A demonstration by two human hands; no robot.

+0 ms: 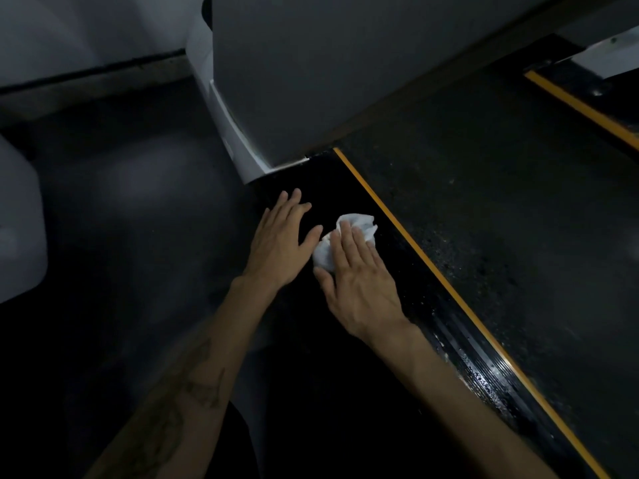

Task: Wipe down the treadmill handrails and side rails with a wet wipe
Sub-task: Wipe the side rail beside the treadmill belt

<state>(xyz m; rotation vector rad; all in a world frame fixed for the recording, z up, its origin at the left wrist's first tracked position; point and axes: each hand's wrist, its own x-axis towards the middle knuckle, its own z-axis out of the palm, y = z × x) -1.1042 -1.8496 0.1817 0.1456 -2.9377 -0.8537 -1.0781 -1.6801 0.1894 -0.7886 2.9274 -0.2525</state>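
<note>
A crumpled white wet wipe (359, 225) lies on the treadmill's black left side rail (332, 188). My right hand (359, 285) presses flat on the wipe with straight fingers, and part of the wipe shows past the fingertips and by the thumb. My left hand (281, 242) rests flat on the same rail just left of the wipe, fingers straight, thumb close to the wipe. A yellow stripe (432, 267) edges the rail along the dark running belt (518, 202). The lower stretch of the rail (484, 378) glistens wet.
The grey motor cover and upright (311, 74) rise just beyond the hands. A second yellow-edged rail (584, 108) runs at the far right. Dark floor (131, 202) spreads to the left, with a pale object (17, 229) at the left edge.
</note>
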